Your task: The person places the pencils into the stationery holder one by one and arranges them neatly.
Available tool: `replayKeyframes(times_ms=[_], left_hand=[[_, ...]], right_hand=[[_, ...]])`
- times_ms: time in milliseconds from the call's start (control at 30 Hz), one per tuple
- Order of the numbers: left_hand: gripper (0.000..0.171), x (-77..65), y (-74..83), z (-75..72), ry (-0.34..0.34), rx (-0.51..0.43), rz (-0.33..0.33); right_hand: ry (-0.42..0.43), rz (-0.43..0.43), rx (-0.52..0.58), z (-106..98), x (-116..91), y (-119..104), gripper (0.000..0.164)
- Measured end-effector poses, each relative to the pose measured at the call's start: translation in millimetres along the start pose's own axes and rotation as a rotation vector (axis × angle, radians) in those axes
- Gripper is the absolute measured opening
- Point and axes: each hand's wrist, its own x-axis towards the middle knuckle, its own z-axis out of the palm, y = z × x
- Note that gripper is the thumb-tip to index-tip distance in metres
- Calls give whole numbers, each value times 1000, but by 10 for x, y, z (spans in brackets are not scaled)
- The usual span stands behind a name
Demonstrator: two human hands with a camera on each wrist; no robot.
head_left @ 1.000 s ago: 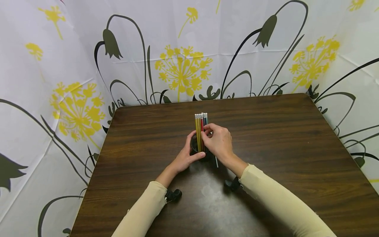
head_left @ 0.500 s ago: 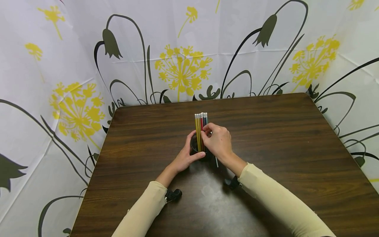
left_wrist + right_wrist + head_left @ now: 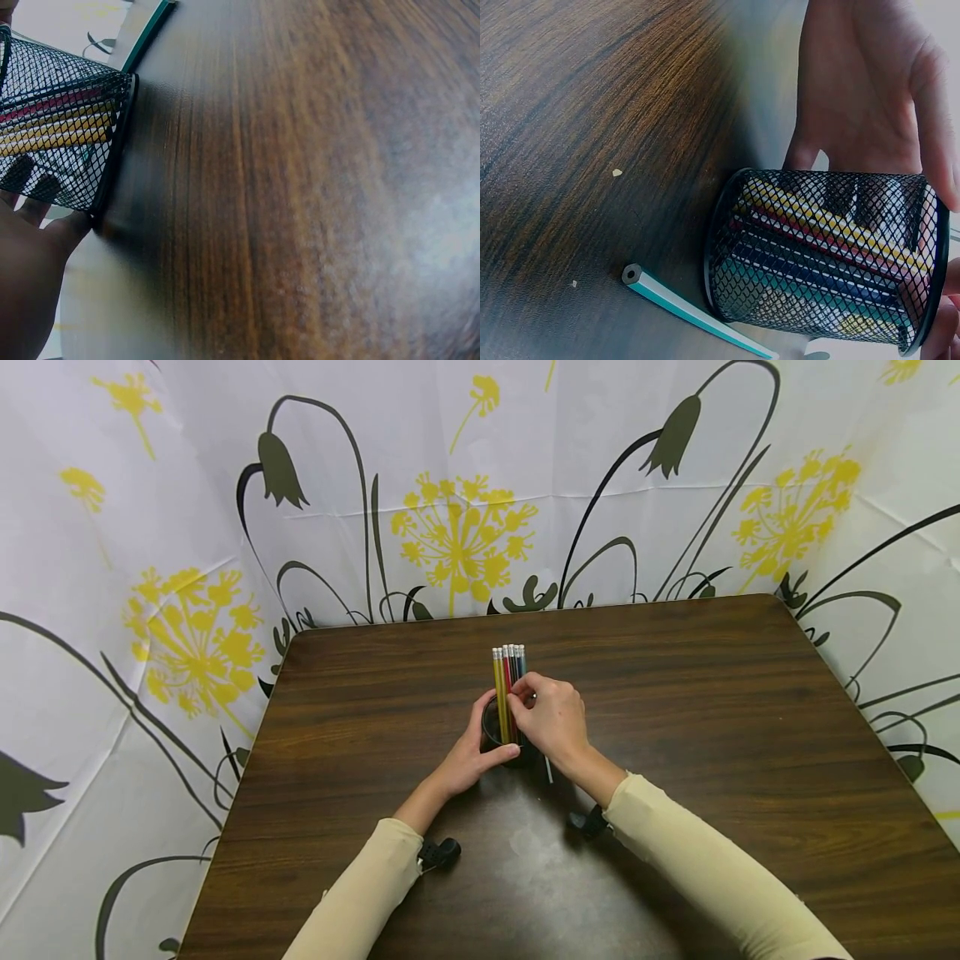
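A black mesh pencil cup [image 3: 490, 720] stands upright on the table. My left hand [image 3: 467, 762] grips it from the left, fingers round the far side and thumb across the front. Yellow pencils [image 3: 499, 685], a red pencil [image 3: 507, 665] and several dark and blue ones stand inside, their white eraser ends up. At the cup's right side, my right hand [image 3: 557, 717] has thumb and fingers curled in a pinch at the pencils; exactly which ones it holds is hidden. A green and white pencil [image 3: 676, 304] lies on the table beside the cup's base.
The brown wood-grain table [image 3: 360, 710] extends around the cup. Small pale flecks [image 3: 616, 172] dot its surface near the loose pencil. A white curtain [image 3: 465, 427] with yellow and grey flowers hangs behind the table and along its sides.
The red pencil's top has shifted slightly left, closer to the yellow ones. Both hands stay in nearly the same place, and the cup has not visibly moved.
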Motion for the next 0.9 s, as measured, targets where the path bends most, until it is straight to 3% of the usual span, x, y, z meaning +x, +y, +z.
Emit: replayKeyframes(times_ms=[233, 400, 600, 700, 900], left_hand=[[85, -5, 1, -1, 6, 9, -3], [85, -2, -6, 1, 14, -5, -23], [84, 4, -1, -2, 23, 0, -38], [85, 0, 10, -3, 23, 9, -43], [85, -7, 39, -3, 20, 14, -42]], right_hand=[[-12, 9, 56, -37, 17, 25, 7], [31, 23, 144, -113, 58, 109, 8], [66, 140, 169, -180, 135, 338, 9], [-23, 213, 119, -180, 133, 493, 8], [-319, 284, 61, -59, 43, 735, 15]])
